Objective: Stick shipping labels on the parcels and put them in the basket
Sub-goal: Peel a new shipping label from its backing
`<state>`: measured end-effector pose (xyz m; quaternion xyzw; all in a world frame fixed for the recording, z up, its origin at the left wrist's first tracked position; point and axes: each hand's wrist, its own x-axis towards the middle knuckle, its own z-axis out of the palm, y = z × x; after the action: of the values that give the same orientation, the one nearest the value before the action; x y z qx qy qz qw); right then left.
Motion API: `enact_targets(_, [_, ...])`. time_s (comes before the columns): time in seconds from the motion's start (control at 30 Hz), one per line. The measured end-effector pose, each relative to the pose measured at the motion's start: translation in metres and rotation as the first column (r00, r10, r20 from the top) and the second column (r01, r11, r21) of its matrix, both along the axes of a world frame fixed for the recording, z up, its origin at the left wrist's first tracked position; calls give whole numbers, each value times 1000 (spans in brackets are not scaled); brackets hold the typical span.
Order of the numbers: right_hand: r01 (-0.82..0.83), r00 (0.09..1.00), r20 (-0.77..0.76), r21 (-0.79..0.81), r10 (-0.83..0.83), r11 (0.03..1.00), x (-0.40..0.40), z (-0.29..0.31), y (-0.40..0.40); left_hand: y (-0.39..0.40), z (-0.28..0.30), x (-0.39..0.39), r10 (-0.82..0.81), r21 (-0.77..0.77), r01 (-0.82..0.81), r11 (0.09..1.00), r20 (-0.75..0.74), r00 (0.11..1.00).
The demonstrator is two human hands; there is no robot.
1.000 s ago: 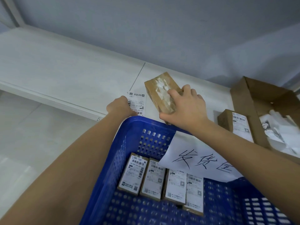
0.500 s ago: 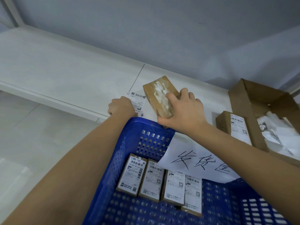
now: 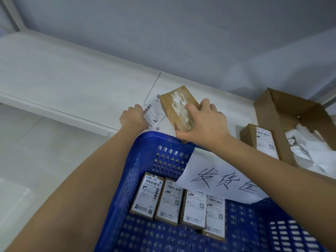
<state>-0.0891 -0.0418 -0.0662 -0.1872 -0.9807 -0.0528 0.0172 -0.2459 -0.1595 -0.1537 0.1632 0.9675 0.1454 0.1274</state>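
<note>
Parcel (image 3: pixel 179 108), unlabelled and taped, is lying on the table (image 3: pixel 72 84) at 12 o'clock from the basket (image 3: pixel 138 160); the right hand (image 3: pixel 205 124) is gripping it. The left hand (image 3: pixel 133 118) is pinching a barcoded shipping label (image 3: pixel 152 113) at the parcel's 9 o'clock.

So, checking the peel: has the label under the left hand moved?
Yes: the label has turned counterclockwise against the table seam, pinched by the left hand.

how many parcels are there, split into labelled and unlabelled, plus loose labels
Labelled parcels: 5, namely 4 in the blue basket and 1 on the table
Unlabelled parcels: 1, the parcel gripped by the right hand
Loose labels: 1, the label held by the left hand
Total: 7
</note>
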Motion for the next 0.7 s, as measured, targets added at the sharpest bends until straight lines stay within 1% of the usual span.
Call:
enact_targets(0.03, [5, 1000, -10, -13, -5, 1000, 1, 2, 0, -1, 0, -1, 15, 58, -15, 998, 8, 1000])
enact_targets(0.1, [40, 997, -61, -65, -44, 997, 3, 10, 3, -3, 0, -3, 31, 191, -45, 981, 76, 997])
enact_targets(0.17, [82, 990, -108, -121, -95, 989, 7, 21, 9, -6, 3, -3, -7, 333, -39, 942, 135, 991])
enact_targets(0.23, [108, 985, -118, -121, -123, 987, 14, 30, 15, -8, 8, -2, -20, 448, -53, 893, 157, 987])
enact_targets(0.3, [123, 984, -119, -104, -135, 987, 26, 35, 20, -8, 16, 2, -16, 525, -71, 848, 159, 987])
enact_targets(0.53, [191, 974, -95, -130, -204, 973, 84, 45, 29, -17, 76, 31, -60, 662, -48, 748, 140, 988])
enact_targets(0.7, [215, 964, -113, -206, -242, 955, 136, 57, 29, -28, 128, 64, -104, 683, -13, 730, 130, 986])
